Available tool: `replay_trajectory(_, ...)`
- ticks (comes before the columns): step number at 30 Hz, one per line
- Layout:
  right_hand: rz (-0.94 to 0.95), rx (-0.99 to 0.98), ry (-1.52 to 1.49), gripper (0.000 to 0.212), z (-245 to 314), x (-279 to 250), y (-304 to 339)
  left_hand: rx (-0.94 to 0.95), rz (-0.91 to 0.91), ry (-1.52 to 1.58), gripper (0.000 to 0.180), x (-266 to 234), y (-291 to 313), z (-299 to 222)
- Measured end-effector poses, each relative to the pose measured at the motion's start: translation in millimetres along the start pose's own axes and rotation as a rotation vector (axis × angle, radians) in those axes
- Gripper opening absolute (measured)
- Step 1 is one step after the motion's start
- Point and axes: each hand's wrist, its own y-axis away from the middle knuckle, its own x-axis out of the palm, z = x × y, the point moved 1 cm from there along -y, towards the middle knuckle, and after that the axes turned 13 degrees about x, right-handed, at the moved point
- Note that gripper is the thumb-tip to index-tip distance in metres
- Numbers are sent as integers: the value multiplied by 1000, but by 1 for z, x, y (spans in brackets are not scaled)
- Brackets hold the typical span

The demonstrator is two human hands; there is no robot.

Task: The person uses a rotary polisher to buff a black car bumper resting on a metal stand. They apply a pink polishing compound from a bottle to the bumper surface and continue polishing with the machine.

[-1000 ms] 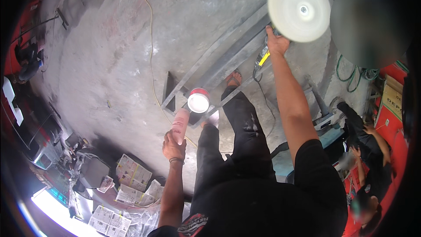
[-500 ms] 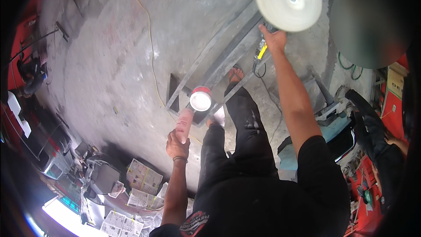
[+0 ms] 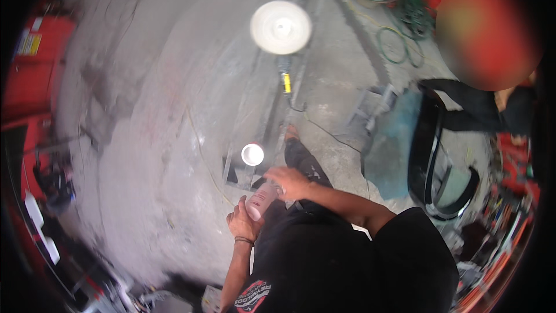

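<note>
My left hand (image 3: 245, 224) is closed round the lower end of a pinkish, see-through plastic bottle (image 3: 262, 199), which tilts up to the right in front of my legs. My right hand (image 3: 291, 182) closes over the bottle's top end, hiding the cap; its fingers are a little blurred. Farther off, out of reach of both hands, a power polisher (image 3: 286, 83) with a yellow mark rests on the metal frame, its round white pad (image 3: 280, 27) facing up. Just beyond the bottle stands an open can (image 3: 252, 155) with a white inside, on the frame's near end.
The long grey metal frame (image 3: 231, 175) lies on the concrete floor. A dark cord (image 3: 333, 129) runs right from the polisher. To the right are a dark, curved car panel (image 3: 425, 156) and another person's dark-clothed legs (image 3: 469, 104). Green hoses (image 3: 399, 46) lie coiled at the far right.
My right hand has let go of the polisher, now on the frame, and come back to the bottle's top. The bottle has moved nearer my body, still in my left hand. The view has shifted.
</note>
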Motion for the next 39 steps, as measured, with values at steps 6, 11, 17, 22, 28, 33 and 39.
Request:
replay_trajectory(6,-302,84,-43,90,98,-2,105,466,-136,116,128,-71,20,-56)
replay_trajectory(11,-622,130,-430,83,161,-22,198,750,-222,698,128,-122,57,-115)
replay_trajectory(17,-826,157,-413,83,204,-12,277,789,259,1040,84,-86,79,-147)
replay_trajectory(22,-735,284,-435,89,209,-16,365,740,346,1286,74,-44,107,-172)
replay_trajectory(28,-940,245,-816,80,166,-4,479,933,505,885,79,-14,145,-255)
replay_trajectory(33,-885,228,-1209,76,88,40,549,1131,587,229,81,5,170,-346)
replay_trajectory(39,-748,91,-1775,71,35,76,617,1172,599,-398,72,39,204,-431)
